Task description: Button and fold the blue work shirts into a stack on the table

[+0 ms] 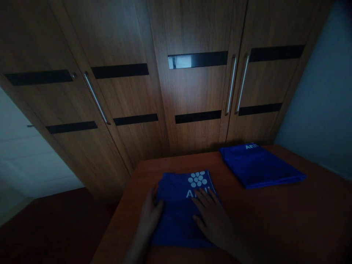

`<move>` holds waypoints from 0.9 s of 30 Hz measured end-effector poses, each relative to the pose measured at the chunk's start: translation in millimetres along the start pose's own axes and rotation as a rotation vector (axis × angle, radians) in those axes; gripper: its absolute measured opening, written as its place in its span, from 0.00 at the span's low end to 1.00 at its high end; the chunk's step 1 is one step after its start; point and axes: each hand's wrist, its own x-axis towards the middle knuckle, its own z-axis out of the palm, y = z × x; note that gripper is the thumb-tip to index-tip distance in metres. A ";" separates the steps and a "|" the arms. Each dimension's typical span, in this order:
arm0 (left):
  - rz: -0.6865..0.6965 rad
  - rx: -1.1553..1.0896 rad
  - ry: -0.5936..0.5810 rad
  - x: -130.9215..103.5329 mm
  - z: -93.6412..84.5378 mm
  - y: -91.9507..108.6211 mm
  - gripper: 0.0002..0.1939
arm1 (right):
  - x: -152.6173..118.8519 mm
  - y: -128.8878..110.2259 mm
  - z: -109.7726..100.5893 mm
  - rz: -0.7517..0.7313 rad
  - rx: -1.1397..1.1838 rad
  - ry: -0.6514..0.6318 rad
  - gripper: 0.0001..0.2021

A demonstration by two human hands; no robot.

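A folded blue cloth (176, 216) lies flat in front of me, printed with a white cluster of dots and white letters near its far right corner. Its exact kind of garment or bag cannot be told. My right hand (211, 216) rests on its right side, fingers spread over part of the lettering. At the left edge of the cloth is my left hand (150, 211), thumb and fingers apart, touching or just beside the fabric. The dim light blurs its fingertips.
A reddish-brown wooden table (126, 220) carries the cloth. Farther right lies a second folded blue cloth (261, 167) with similar white lettering. Behind the table stands a wooden wardrobe (192, 88) with metal handles and black strips. A pale wall (319, 110) borders the right side.
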 end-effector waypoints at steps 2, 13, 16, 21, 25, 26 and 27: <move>0.189 0.254 0.134 -2.9 2.6 8.0 0.31 | -0.7 -1.1 0.0 0.006 -0.004 0.011 0.24; 0.706 0.957 -0.164 19.8 51.8 15.8 0.30 | 39.9 8.3 -4.5 0.053 -0.113 0.118 0.31; 0.736 0.978 -0.227 32.3 50.2 2.3 0.31 | 46.3 25.5 5.1 0.092 -0.124 0.087 0.32; 0.764 0.965 -0.254 36.3 45.0 -2.2 0.31 | 44.3 37.3 17.3 0.141 -0.121 0.053 0.32; 0.777 0.974 -0.240 37.4 45.3 -4.1 0.31 | 46.4 36.9 15.9 0.154 -0.109 0.021 0.32; 0.781 0.977 -0.230 38.2 45.6 -5.2 0.31 | 46.1 35.3 15.0 0.150 -0.110 0.019 0.32; 0.784 0.980 -0.219 39.0 45.9 -6.4 0.31 | 44.7 32.6 14.4 0.150 -0.113 0.022 0.32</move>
